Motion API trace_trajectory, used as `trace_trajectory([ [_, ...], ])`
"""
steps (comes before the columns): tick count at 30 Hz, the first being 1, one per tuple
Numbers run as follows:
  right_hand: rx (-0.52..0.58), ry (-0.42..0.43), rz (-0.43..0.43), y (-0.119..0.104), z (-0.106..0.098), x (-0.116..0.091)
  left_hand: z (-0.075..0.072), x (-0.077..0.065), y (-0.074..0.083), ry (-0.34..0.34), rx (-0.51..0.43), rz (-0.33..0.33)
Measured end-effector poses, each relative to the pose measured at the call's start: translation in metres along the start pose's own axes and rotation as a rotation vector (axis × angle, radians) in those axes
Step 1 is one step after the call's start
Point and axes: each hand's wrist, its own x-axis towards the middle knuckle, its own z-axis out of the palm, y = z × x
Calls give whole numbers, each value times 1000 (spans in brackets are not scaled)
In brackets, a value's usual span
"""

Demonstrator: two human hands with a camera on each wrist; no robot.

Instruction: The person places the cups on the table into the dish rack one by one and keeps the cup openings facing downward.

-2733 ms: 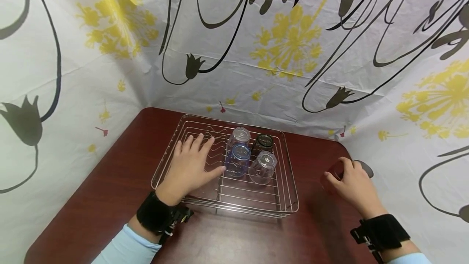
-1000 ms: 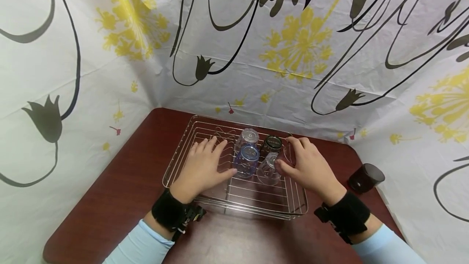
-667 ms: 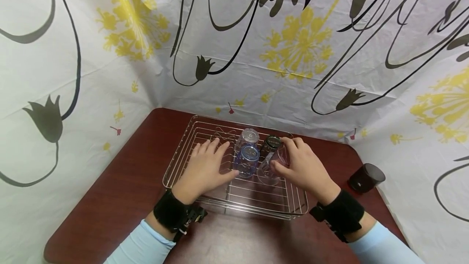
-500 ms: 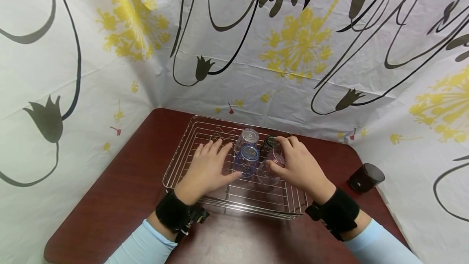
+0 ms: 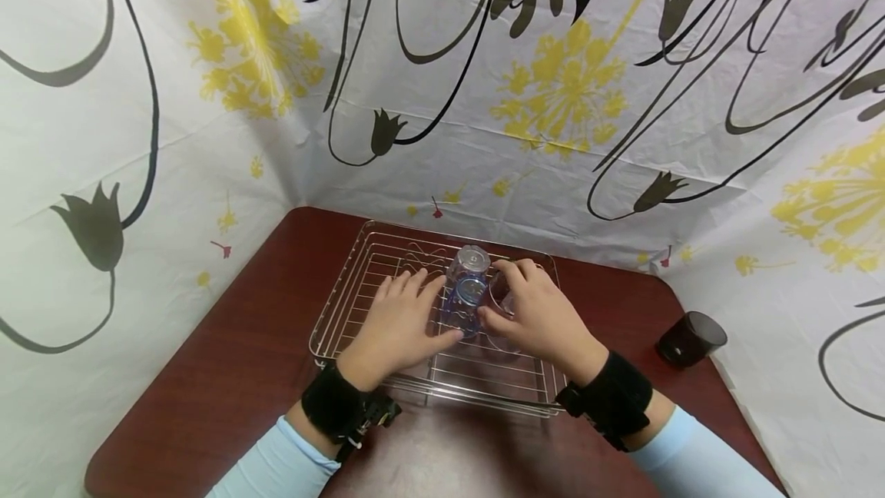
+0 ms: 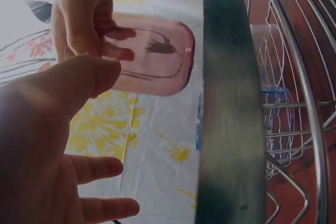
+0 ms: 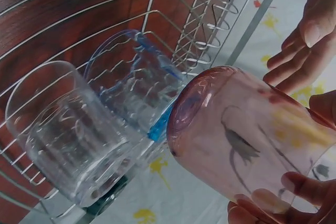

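My right hand [image 5: 535, 317] grips a pink-tinted drinking glass [image 7: 236, 129] by its open end, with the base toward the glasses in the wire rack [image 5: 484, 400]. It hangs over the rack's right half. My left hand [image 5: 397, 325] spreads its fingers over the rack's left half, holding nothing; in the left wrist view its thumb overlaps the right fingers. Upside down in the rack stand a blue glass [image 5: 458, 317], a clear glass behind it [image 5: 472, 256] and a faceted clear glass [image 7: 68, 129], partly covered by the right hand. A dark green glass [image 7: 107, 198] is mostly hidden.
A dark, smoky glass [image 5: 691, 338] lies tilted near the right edge of the brown table [image 5: 200, 360]. Wavy wire dividers [image 5: 418, 252] fill the rack's left part. A flower-patterned sheet [image 5: 442, 190] encloses the table at the back and both sides.
My right hand has brought the pink glass from the table's right side leftward over the rack, now in front of the green glass. My left hand has drifted slightly right, toward the blue glass.
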Motion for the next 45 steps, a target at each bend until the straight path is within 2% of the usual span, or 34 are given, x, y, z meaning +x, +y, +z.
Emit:
trace_trajectory([
  [15,76,-17,-22,-14,-1,6,3,1,8,20,-11,49],
  [25,120,3,-92,-21,3,5,6,1,11,49,-35,82],
  [33,150,11,-134,-25,4,4,7,1,14,17,-67,108],
  [37,158,28,-166,-25,5,3,7,1,15,38,-73,119],
  [40,176,29,-174,-25,6,3,7,2,15,54,-104,129],
  [45,187,18,-168,-24,7,1,7,2,16,29,-175,139],
])
